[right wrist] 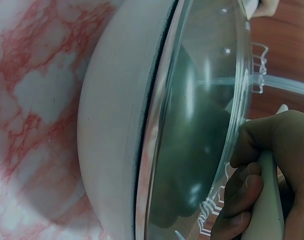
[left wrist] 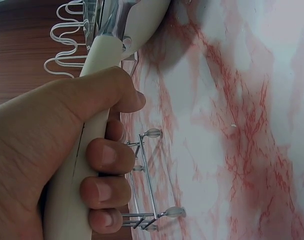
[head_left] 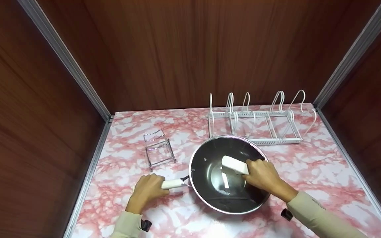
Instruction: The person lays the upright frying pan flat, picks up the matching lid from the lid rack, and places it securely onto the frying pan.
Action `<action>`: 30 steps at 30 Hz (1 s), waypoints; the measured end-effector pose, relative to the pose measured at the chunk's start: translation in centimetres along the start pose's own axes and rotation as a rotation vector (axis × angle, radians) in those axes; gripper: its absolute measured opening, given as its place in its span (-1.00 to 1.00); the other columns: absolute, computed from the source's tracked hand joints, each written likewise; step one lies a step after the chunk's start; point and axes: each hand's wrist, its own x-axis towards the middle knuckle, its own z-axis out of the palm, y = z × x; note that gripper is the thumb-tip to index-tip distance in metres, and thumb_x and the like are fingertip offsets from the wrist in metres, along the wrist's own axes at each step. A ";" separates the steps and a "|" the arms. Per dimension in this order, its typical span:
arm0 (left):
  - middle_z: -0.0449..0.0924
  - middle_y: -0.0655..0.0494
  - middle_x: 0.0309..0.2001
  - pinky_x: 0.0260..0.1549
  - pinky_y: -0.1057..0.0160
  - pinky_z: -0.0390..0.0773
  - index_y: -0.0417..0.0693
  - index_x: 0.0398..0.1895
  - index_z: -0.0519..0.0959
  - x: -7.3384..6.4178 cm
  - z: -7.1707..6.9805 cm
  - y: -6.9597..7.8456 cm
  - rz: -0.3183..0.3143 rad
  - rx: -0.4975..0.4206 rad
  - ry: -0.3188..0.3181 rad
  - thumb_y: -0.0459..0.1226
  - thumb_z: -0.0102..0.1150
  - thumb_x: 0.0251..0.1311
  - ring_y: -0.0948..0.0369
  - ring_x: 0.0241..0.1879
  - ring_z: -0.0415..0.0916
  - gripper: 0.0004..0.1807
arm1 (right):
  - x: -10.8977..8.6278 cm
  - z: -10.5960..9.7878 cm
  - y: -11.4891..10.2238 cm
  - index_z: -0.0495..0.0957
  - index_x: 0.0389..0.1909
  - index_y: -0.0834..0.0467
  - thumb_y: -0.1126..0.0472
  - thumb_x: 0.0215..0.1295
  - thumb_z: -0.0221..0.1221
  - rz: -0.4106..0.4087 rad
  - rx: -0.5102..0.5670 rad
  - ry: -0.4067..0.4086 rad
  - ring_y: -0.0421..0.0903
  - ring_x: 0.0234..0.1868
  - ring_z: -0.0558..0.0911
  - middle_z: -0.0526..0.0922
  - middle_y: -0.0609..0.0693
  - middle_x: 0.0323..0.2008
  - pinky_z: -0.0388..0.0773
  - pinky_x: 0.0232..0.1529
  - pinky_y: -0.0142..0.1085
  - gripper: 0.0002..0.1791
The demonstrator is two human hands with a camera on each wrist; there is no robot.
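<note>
My left hand point(head_left: 147, 188) grips the cream handle point(head_left: 172, 183) of a wok, fingers wrapped round it and thumb along the top in the left wrist view. The wok's pale, rounded body point(right wrist: 109, 125) shows in the right wrist view. A clear glass lid point(head_left: 215, 185) with a shiny rim covers the wok's mouth. My right hand point(head_left: 263, 173) holds the lid's long cream handle point(head_left: 233, 164) with curled fingers. Whether the lid sits fully on the rim cannot be told. Nor can I tell whether the wok's base touches the table.
A white wire rack point(head_left: 260, 141) with several upright loops stands at the back right, just behind the wok. Left of the wok is a small chrome wire stand point(head_left: 160, 162). Dark wooden panels point(head_left: 190, 56) enclose the pink marbled table point(head_left: 121, 132) at the back and sides.
</note>
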 end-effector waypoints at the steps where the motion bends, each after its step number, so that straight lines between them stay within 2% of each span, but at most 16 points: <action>1: 0.29 0.24 -0.64 -0.57 0.14 0.27 0.13 -0.67 0.38 0.0 0.0 0.0 -0.001 -0.001 -0.001 -0.05 0.46 -0.08 0.22 -0.61 0.20 -0.62 | 0.0 0.0 0.0 0.48 -0.53 0.15 0.14 -0.11 0.49 0.004 0.004 -0.006 0.13 -0.62 0.61 0.59 0.13 -0.65 0.51 -0.62 0.12 -0.66; 11: 0.31 0.23 -0.63 -0.57 0.14 0.26 0.12 -0.66 0.40 0.1 0.1 0.0 0.015 0.029 0.018 -0.02 0.48 -0.06 0.21 -0.61 0.22 -0.60 | 0.1 -0.3 0.4 0.52 -0.45 0.18 0.09 -0.05 0.53 -0.008 0.013 -0.059 0.11 -0.58 0.62 0.62 0.12 -0.60 0.53 -0.57 0.13 -0.63; 22: 0.34 0.21 -0.63 -0.54 0.12 0.32 0.13 -0.66 0.39 0.0 -0.2 0.2 0.012 0.019 0.007 0.00 0.48 -0.02 0.18 -0.60 0.26 -0.59 | 0.4 -1.4 0.7 0.47 -0.44 0.11 0.09 0.01 0.48 -0.093 0.050 -0.143 -0.04 -0.61 0.49 0.48 -0.07 -0.63 0.47 -0.57 0.03 -0.65; 26: 0.33 0.21 -0.66 -0.59 0.11 0.30 0.12 -0.68 0.39 0.1 -0.4 0.2 0.027 0.027 0.026 0.00 0.49 -0.04 0.18 -0.64 0.23 -0.57 | 0.5 -1.8 0.9 0.43 -0.44 0.10 0.12 0.02 0.46 -0.115 0.074 -0.171 -0.08 -0.62 0.46 0.46 -0.11 -0.63 0.43 -0.60 -0.03 -0.65; 30: 0.32 0.22 -0.66 -0.61 0.12 0.28 0.12 -0.67 0.39 0.1 -0.6 0.2 0.026 0.017 0.016 0.03 0.50 -0.02 0.19 -0.64 0.22 -0.55 | 0.5 -2.0 1.0 0.43 -0.38 0.13 0.11 0.06 0.46 -0.139 0.086 -0.205 -0.10 -0.60 0.46 0.48 -0.10 -0.60 0.43 -0.61 -0.05 -0.64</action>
